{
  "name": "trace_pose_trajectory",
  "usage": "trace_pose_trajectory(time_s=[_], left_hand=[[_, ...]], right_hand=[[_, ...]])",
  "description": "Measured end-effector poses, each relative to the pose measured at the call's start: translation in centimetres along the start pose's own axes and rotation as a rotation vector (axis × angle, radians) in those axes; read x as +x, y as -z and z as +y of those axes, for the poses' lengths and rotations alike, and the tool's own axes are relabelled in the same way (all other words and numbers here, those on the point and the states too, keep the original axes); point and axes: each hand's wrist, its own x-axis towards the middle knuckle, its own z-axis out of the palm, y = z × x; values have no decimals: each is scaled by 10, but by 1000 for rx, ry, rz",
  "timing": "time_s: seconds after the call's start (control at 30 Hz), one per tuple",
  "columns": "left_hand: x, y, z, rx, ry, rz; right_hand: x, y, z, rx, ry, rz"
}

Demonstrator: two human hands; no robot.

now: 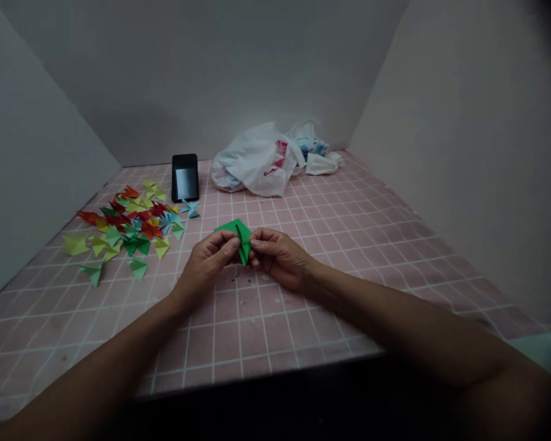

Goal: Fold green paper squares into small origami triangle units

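Note:
A green piece of folded paper (237, 226) is held between my two hands, just above the middle of the table. Its wide part points away from me and a narrow folded tip points toward me. My left hand (213, 252) pinches its left side between thumb and forefinger. On the right side, my right hand (280, 254) pinches it the same way, its other fingers curled underneath. Both hands hide part of the paper. To the left lies a spread of small folded paper shapes (138, 245) in red, orange, yellow, green and light blue.
A black phone-like device (185, 177) leans at the back left. White plastic bags (257, 160), one with red print, sit at the back beside a crumpled white tissue (321, 163). Pale walls stand on three sides of the pink checked tablecloth (349, 245). The table's front edge is near me.

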Motion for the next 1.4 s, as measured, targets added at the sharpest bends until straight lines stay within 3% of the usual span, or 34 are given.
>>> trace_pose_trajectory(time_s=[0.43, 1.4], left_hand=[[-1, 2, -1, 26, 50, 43], [-1, 2, -3, 46, 67, 51]], right_hand=[[1, 1, 2, 27, -79, 3], [2, 1, 3, 49, -84, -12]])
